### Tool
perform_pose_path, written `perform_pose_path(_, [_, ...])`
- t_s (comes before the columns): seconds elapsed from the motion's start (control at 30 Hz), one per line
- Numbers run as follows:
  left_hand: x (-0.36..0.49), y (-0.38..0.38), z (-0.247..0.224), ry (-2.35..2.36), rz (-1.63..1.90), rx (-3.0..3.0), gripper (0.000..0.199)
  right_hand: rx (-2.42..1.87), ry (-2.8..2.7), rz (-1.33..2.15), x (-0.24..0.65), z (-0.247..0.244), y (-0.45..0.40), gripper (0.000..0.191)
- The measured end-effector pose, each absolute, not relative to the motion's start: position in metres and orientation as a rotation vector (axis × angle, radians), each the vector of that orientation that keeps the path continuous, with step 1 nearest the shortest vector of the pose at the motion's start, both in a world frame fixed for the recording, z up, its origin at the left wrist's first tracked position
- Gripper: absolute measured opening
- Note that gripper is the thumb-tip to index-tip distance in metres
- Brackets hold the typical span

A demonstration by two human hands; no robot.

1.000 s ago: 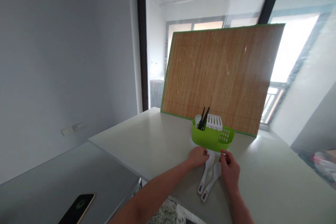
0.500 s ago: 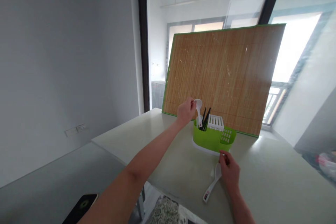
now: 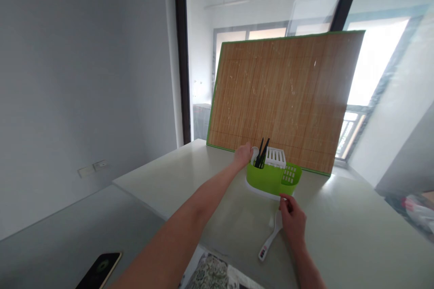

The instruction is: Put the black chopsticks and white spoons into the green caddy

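A green utensil holder point(image 3: 266, 179) on a white base stands on the pale table. Dark chopsticks point(image 3: 261, 156) rise from its left part, and a white slotted piece point(image 3: 275, 156) sits over its middle. My left hand point(image 3: 243, 155) is closed on a white spoon point(image 3: 254, 152) at the holder's left end; the spoon's handle is down inside. My right hand point(image 3: 292, 216) is closed near the holder's front right edge, its fingertips pinched; what they hold, if anything, is too small to tell. Another white spoon point(image 3: 270, 240) lies on the table beside it, its bowl partly behind that hand.
A bamboo panel with green edging point(image 3: 285, 99) stands upright behind the holder. The white table point(image 3: 352, 230) has its left edge near a lower grey surface, where a dark phone point(image 3: 100, 271) lies. Patterned cloth point(image 3: 212, 273) shows at the bottom.
My left hand has lowered with its spoon, which has gone from above the holder down into the left part. My right hand has hardly moved; the view has shifted slightly.
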State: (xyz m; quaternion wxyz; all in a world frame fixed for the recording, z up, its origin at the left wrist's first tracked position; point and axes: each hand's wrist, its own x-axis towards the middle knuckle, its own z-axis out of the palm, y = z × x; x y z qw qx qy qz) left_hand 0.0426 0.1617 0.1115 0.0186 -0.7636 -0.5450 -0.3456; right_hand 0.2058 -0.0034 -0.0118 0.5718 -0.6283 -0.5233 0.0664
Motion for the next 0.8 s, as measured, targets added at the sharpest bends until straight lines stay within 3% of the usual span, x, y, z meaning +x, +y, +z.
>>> perform_pose_path(0.3, [0.036, 0.139, 0.109, -1.725, -1.244, -2.32, 0.024, -1.464, -1.178, 0.166, 0.207, -0.01, -0.004, 0.043])
perform_pose_path(0.5, [0.038, 0.072, 0.054, -1.729, -1.6, -2.391, 0.021, -1.435, -1.069, 0.18, 0.211, -0.007, -0.003, 0.043])
perform_pose_path(0.67, [0.065, 0.032, 0.0, -1.759, -1.212, -2.816, 0.026, -1.423, -0.948, 0.173, 0.217, -0.008, -0.003, 0.042])
perform_pose_path(0.8, [0.093, 0.026, -0.011, -1.747, -0.899, -2.969, 0.041, -1.415, -0.864, 0.166, 0.222, -0.01, -0.004, 0.042])
